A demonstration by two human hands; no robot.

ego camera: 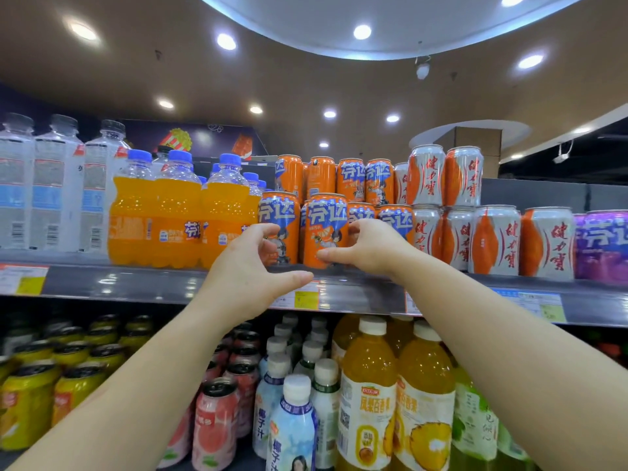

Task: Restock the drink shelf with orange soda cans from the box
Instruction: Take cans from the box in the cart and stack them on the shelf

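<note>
Orange soda cans [350, 180] stand in two stacked rows on the upper shelf [356, 294]. My right hand [368, 248] grips the front middle orange soda can [324, 220] from its right side, thumb across its lower front and fingers curled at its right edge. That can stands upright on the shelf. My left hand [249, 266] is open in a C shape in front of the neighbouring left can [278, 215], thumb down at the shelf lip, holding nothing. The box is out of view.
Orange soda bottles [176, 219] and clear water bottles [51, 185] stand left of the cans. Silver-and-orange cans [492, 239] and a purple can [601, 246] stand to the right. Price tags [306, 297] line the shelf lip. Juice bottles [367, 396] and cans [217, 423] fill the lower shelf.
</note>
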